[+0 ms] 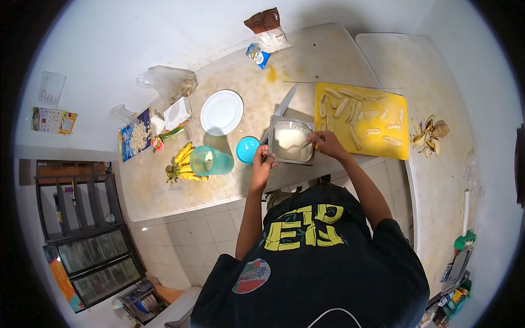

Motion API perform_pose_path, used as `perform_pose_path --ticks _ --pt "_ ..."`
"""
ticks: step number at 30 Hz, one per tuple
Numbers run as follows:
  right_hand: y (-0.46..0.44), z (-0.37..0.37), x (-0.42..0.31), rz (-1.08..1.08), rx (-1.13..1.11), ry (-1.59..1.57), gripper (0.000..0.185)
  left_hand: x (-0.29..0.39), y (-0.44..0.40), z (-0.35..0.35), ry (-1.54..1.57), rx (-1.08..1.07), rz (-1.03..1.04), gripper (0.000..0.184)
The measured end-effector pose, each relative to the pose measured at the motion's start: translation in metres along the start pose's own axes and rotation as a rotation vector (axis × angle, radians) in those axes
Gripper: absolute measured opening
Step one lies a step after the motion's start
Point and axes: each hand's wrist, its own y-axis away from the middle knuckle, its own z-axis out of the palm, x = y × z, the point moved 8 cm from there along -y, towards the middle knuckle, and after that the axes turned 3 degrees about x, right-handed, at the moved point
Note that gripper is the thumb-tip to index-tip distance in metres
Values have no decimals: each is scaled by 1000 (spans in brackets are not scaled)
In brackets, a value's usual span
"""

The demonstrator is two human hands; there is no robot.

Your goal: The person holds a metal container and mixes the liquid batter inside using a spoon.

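Observation:
A square metal container (275,138) holding a creamy white mixture (290,139) sits near the table's front edge. My left hand (263,164) is closed on its front left corner. Over the right side, my right hand (329,144) grips a metal utensil (307,145), whose lower end is in the mixture; whether it is a spoon or a fork I cannot tell. Just right of the container lies a yellow cutting board (363,123) with several peeled banana slices (354,94). A knife (285,101) lies behind the container, its handle partly hidden. Close to my left hand is a small blue bowl (248,150).
Left on the table are a teal pitcher (217,160), bananas (185,164), a white plate (221,112) and a plastic bag (169,82). Packets (269,33) stand at the back. Banana peels (427,136) lie on the right-hand counter (437,186).

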Motion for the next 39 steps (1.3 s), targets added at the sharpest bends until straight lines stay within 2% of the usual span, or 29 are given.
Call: perform_pose_path --ticks 2,5,8,19,24,28,32,34,37,39 --pt "4 -3 -2 81 -16 -133 23 3 0 1 -4 3 -3 25" --pt "9 -16 -37 -73 46 -179 27 0 -1 -1 4 -6 -8 21" --pt "18 -26 -79 -81 34 -287 30 -3 -3 -1 39 -21 -8 20" --pt "77 -77 -282 -526 105 -157 28 -5 -6 -1 93 -31 -16 23" --pt "98 -95 -325 -695 168 -61 26 -4 -3 -1 96 -21 -18 19" --pt "75 -85 -275 -549 147 -126 27 3 3 2 89 -24 -25 18" --pt "20 -44 -114 -320 201 -97 27 2 3 1 82 -4 -28 18" --pt "16 -22 -53 -354 239 107 23 -2 -1 -1 84 -12 -6 18" --pt "13 -8 -21 -210 271 194 21 -3 1 -3 129 -26 -37 20" --pt "14 -6 -27 -225 294 313 21 -22 -6 -8 156 -28 -68 23"
